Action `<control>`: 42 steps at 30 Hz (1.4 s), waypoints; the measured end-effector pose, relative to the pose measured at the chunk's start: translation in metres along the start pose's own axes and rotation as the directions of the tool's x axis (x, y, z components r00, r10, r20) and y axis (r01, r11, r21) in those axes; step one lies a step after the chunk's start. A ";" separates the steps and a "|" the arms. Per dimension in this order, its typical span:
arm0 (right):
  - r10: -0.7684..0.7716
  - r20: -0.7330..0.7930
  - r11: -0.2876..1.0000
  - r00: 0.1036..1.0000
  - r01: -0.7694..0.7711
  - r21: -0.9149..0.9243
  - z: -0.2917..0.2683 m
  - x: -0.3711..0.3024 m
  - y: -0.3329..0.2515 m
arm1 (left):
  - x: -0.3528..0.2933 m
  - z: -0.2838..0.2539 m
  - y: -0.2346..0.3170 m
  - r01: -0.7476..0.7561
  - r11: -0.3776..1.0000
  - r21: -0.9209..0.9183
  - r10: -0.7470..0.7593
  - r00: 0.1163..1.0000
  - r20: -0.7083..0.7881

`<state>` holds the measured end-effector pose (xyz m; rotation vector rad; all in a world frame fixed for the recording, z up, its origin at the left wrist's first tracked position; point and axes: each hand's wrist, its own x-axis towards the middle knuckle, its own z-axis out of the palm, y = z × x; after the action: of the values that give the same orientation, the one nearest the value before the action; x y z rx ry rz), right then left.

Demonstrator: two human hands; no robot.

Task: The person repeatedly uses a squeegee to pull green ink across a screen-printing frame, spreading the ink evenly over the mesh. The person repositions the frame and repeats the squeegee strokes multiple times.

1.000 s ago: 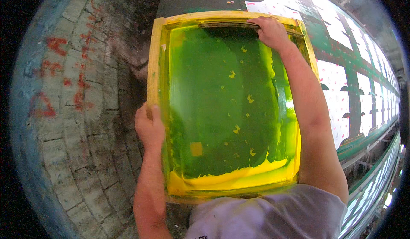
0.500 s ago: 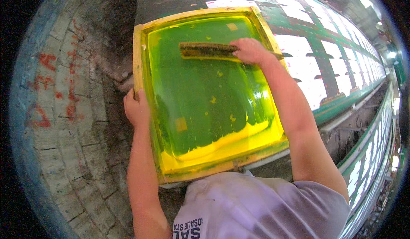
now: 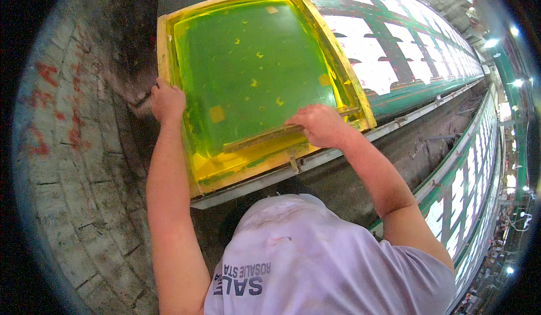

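Observation:
A screen printing frame [image 3: 256, 78] with a green mesh and yellow-stained wooden edges lies in front of me. Its left wooden side is gripped by my left hand [image 3: 168, 102], with the fingers closed over the edge. Near the frame's close end, my right hand [image 3: 318, 124] is closed on the top of a long squeegee [image 3: 256, 140]. The squeegee lies across the width of the mesh. Yellow ink [image 3: 208, 163] shows between its blade and the near wooden edge, and small yellow marks and squares dot the mesh.
A long green printing table [image 3: 389, 105] with rows of white printed sheets [image 3: 369, 77] runs off to the right. A metal rail [image 3: 383, 130] follows its near edge. To the left is a block wall [image 3: 73, 191] with red writing. Another sheet-covered table [image 3: 451, 196] stands at right.
My right hand has drawn the squeegee from the far part of the mesh to its near end. The left hand keeps its hold on the frame's side. The view has shifted.

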<state>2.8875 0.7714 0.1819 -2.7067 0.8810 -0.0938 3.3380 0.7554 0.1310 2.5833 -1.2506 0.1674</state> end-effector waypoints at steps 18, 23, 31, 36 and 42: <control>0.081 -0.377 0.941 0.923 0.054 0.334 -0.011 -0.090 0.144 | -0.014 -0.020 0.018 0.399 0.905 0.145 -0.414 0.905 0.097; 0.309 -0.521 0.951 0.796 -0.242 0.193 -0.004 -0.084 0.205 | -0.006 -0.012 0.010 0.407 0.901 0.152 -0.425 0.899 0.107; 0.633 -0.231 0.752 0.739 -0.516 0.410 0.006 -0.040 0.217 | 0.003 -0.003 -0.010 0.319 0.947 -0.021 -0.316 0.943 0.102; 0.612 -0.314 0.775 0.726 -0.472 0.419 0.007 -0.030 0.216 | 0.000 0.013 -0.040 0.309 0.883 -0.354 -0.271 0.950 0.154; 0.624 -0.337 0.761 0.706 -0.449 0.468 -0.009 -0.030 0.209 | 0.008 0.019 -0.054 0.318 0.866 -0.386 -0.271 0.947 0.171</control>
<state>2.7438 0.6260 0.1300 -1.9951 1.6063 -0.7419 3.3851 0.7759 0.1043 2.3908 -0.7946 -0.2763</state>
